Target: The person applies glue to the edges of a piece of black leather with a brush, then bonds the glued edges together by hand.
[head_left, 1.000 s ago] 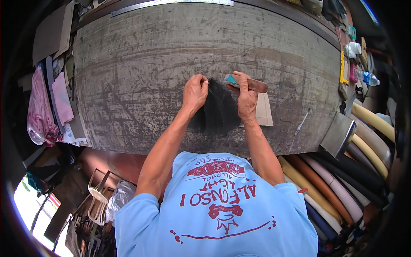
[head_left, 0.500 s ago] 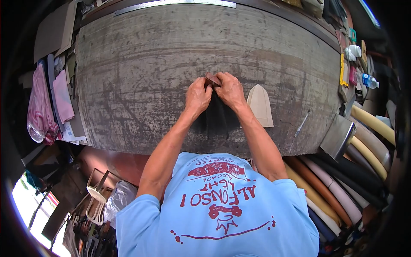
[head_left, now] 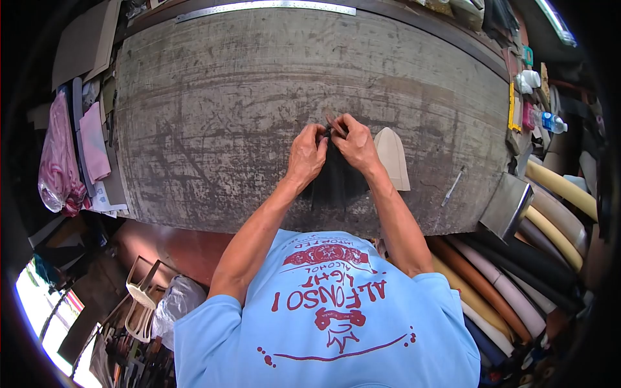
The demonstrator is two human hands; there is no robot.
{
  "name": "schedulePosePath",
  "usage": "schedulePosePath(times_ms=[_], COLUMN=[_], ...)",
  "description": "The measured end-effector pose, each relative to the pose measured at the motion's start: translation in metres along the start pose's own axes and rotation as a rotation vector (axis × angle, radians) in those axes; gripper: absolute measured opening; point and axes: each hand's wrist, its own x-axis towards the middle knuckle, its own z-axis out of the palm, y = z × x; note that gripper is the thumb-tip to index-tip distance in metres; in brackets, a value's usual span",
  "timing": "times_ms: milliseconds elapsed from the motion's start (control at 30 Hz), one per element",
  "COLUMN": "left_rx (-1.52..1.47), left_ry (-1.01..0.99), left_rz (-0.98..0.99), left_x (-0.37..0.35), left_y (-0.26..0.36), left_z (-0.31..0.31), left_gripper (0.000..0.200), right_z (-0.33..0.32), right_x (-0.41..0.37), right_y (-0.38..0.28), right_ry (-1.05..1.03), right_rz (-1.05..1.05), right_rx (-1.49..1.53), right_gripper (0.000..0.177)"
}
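Shirt: closest to me, the person's light blue T-shirt [head_left: 326,323] with red lettering fills the six o'clock side, both bare forearms reaching up from it.
Black piece: a black mesh-like sheet [head_left: 336,184] lies flat on the table at the near edge, directly between the forearms.
Left hand: the left hand [head_left: 307,155] is pinched shut on the sheet's top edge.
Right hand: the right hand [head_left: 354,145] is pressed knuckle to knuckle against the left and is closed on the same edge.
Tool: a thin brown-handled tool [head_left: 333,121] pokes out at twelve o'clock between the fingertips; I cannot tell which hand grips it.
Pattern: a beige pointed card pattern [head_left: 393,160] lies just beside the right wrist at three o'clock.
In the way: the hands cover the sheet's upper edge, so the contact itself is hidden.
Further right: a slim pen-like stick [head_left: 453,186] lies at four o'clock, then a square grey metal plate [head_left: 511,205] overhangs the table corner.
Rolls: long rolls of tan, white, brown and black material [head_left: 511,284] are stacked at five o'clock.
Left side: a pink plastic bag [head_left: 55,161] hangs at nine o'clock.
Surface: the worn grey scratched worktable [head_left: 213,97] spreads wide.
Far edge: a long steel ruler [head_left: 265,6] lies at twelve o'clock.
Far right: a clear plastic bottle [head_left: 550,121] sits among clutter at two o'clock.
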Motion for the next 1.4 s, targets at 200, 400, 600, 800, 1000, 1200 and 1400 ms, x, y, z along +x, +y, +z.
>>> schedulePosePath(times_ms=[200,400,600,800,1000,1200,1400], left_rx=[-0.098,-0.211,-0.232,-0.226,-0.121,-0.198,-0.263], left_ry=[-0.099,-0.068,-0.071,-0.21,-0.226,-0.394,-0.512], left_rz=[-0.047,-0.118,-0.042,0.011,0.083,-0.033,-0.109], left_x=[-0.014,-0.031,-0.048,-0.052,-0.05,-0.044,-0.038], left_y=[0.028,0.03,0.044,0.058,0.056,0.063,0.067], left_z=[-0.019,-0.019,-0.02,-0.036,-0.036,-0.046,-0.057], left_gripper=[0.017,0.017,0.023,0.022,0.019,0.019,0.025], right_z=[-0.028,-0.025,-0.021,-0.034,-0.042,-0.052,-0.053], right_x=[-0.01,-0.045,-0.084,-0.096,-0.106,-0.108,-0.1], right_y=[0.005,-0.004,-0.03,-0.024,-0.024,-0.023,-0.026], right_ry=[0.044,0.332,0.037,-0.04,-0.119,-0.272,-0.336], right_rz=[0.262,-0.178,0.07,0.134,0.242,0.362,0.335], right_rx=[-0.063,-0.1,0.183,0.425,0.534,0.832,0.754], right_gripper=[0.015,0.022,0.029,0.02,0.014,0.016,0.038])
